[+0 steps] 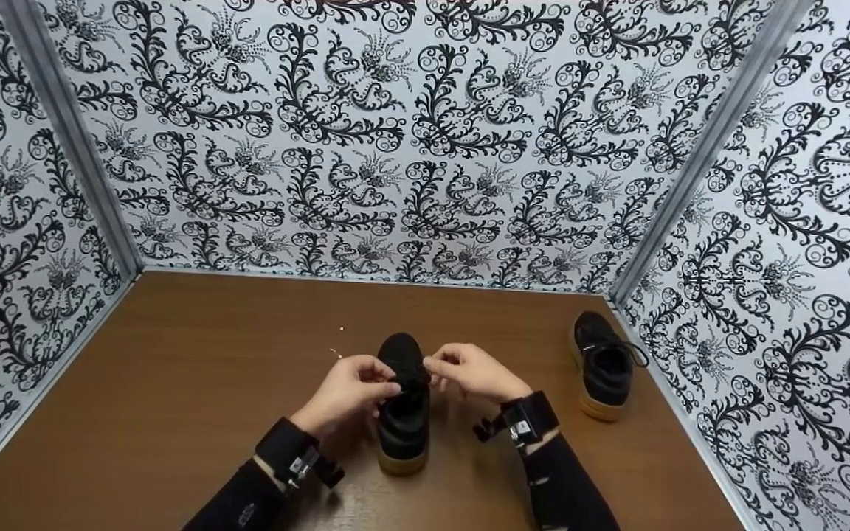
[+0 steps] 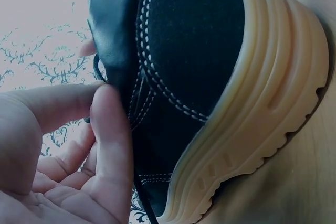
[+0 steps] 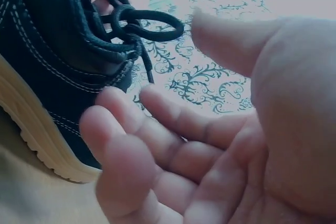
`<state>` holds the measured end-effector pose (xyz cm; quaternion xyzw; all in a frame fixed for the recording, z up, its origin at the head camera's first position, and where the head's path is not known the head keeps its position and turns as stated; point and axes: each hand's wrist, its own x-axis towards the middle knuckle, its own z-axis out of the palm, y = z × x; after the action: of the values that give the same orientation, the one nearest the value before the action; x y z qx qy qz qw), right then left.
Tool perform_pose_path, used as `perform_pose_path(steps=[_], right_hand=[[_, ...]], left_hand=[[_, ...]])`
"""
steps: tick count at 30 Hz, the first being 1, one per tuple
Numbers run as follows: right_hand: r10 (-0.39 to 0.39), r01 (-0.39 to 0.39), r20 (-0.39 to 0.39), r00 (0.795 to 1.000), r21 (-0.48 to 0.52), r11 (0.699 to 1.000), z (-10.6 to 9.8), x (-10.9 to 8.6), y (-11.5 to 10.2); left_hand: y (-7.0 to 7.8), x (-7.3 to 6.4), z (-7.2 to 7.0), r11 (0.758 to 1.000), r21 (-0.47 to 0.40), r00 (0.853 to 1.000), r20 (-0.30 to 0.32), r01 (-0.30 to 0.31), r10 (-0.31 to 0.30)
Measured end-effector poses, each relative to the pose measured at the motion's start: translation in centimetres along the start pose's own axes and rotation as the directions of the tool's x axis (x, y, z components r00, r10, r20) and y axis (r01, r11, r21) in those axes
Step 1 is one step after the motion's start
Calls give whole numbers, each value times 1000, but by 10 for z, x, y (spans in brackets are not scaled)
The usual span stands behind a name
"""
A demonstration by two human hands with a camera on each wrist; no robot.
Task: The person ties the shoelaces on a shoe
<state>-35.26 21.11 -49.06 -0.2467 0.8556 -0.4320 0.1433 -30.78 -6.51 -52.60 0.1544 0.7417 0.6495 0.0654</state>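
Note:
A black shoe (image 1: 404, 431) with a tan sole and white stitching stands on the table between my hands, toe pointing away. My left hand (image 1: 347, 391) is at its left side, thumb and forefinger pinching a black shoelace (image 2: 97, 66) beside the opening. On the other side is my right hand (image 1: 478, 372), its thumb apart from the loosely bent fingers. A looped bow (image 3: 160, 36) of the lace sticks out near that thumb, with nothing gripped between the fingers. In the right wrist view, the left fingertips show behind the lace.
A second black shoe (image 1: 606, 376), its lace tied, stands at the right near the table's edge. Small pale bits (image 1: 335, 352) lie on the brown table (image 1: 211, 354) beyond the left hand. Patterned walls (image 1: 395, 147) enclose the back and sides.

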Motion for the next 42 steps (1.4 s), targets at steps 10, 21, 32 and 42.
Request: perform_pose_path(steps=[10, 21, 32, 42], right_hand=[[19, -4, -165, 986, 91, 996, 19, 8, -1], [63, 15, -225, 972, 330, 944, 32, 13, -4], [93, 0, -278, 956, 319, 948, 30, 15, -4], [60, 20, -349, 935, 222, 975, 31, 14, -3]], left_hand=[[2, -2, 2, 998, 61, 1000, 1, -15, 15], [5, -3, 5, 998, 51, 999, -22, -27, 28], [4, -5, 4, 1000, -1, 1000, -23, 9, -9], [4, -5, 4, 1000, -11, 1000, -14, 15, -16]])
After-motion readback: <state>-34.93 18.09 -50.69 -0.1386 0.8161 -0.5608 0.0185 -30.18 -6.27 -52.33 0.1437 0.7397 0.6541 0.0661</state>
